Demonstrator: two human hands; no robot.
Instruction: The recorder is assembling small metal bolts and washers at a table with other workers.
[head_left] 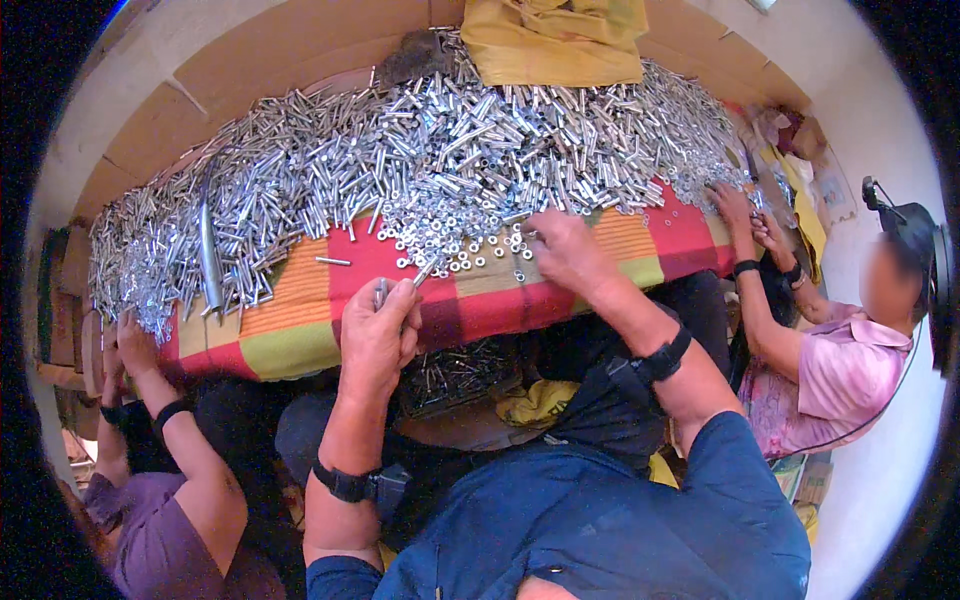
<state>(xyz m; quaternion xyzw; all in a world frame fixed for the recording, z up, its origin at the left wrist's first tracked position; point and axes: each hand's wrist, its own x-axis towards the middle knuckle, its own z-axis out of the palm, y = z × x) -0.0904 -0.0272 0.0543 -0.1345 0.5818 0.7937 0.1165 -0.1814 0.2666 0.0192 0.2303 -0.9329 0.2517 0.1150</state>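
My left hand (378, 335) is closed around a shiny metal bolt (426, 268), whose end sticks out past the thumb toward the nuts. A second metal end shows between its fingers. To the right, my right hand (575, 255) reaches over the edge of the pile of nuts (450, 225), its fingers curled together. What these fingers pinch, if anything, is hidden. Behind both hands lies a heap of silvery bolts and metal sleeves (520, 135). One loose bolt (333, 261) lies apart on the checked cloth (290, 320).
A person in purple (185, 520) works at the left beside small metal parts. Another in pink (830, 375) handles parts at the right. A yellow sack (555, 40) lies atop the heap, and a curved metal piece (209, 255) stands at left. Below the cloth's edge sits a dark crate (460, 378).
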